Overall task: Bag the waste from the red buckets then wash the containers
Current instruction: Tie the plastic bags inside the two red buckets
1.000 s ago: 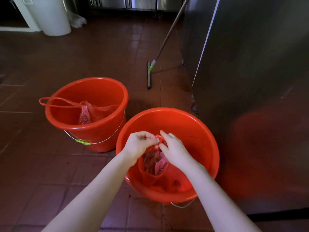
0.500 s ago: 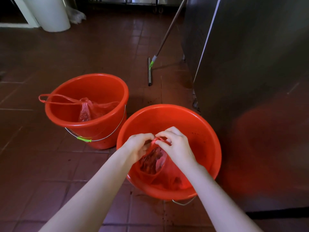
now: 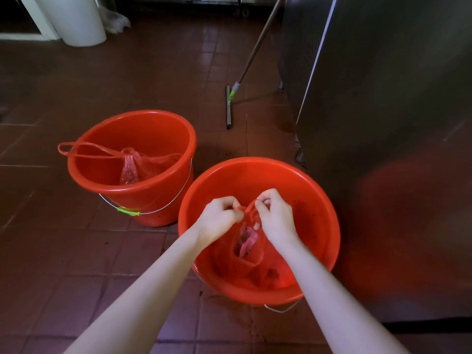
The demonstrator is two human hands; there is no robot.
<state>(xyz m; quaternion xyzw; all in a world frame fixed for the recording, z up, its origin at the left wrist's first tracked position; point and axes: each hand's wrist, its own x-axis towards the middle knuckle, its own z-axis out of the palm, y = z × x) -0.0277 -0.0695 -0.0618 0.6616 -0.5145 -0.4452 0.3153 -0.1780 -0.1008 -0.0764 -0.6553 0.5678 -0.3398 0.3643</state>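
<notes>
Two red buckets stand on the tiled floor. Inside the near bucket (image 3: 301,185) hangs a red plastic bag (image 3: 246,251) with pinkish waste in it. My left hand (image 3: 219,217) and my right hand (image 3: 277,217) each pinch one of the bag's thin handles at its top, close together over the bucket's middle. The far left bucket (image 3: 153,126) holds another red plastic bag (image 3: 132,164), whose long handle loop drapes over the left rim. That bucket's wire handle with a green grip hangs down its front.
A floor squeegee (image 3: 229,108) with a long pole leans against a tall stainless steel cabinet (image 3: 383,98) on the right, close to the near bucket. A white bin (image 3: 76,19) stands at the far left. Brown floor tiles (image 3: 51,251) spread around the buckets.
My hands have drawn slightly apart, each pulling a handle of the bag, and the view has dipped a little toward the buckets. The buckets have stayed in place.
</notes>
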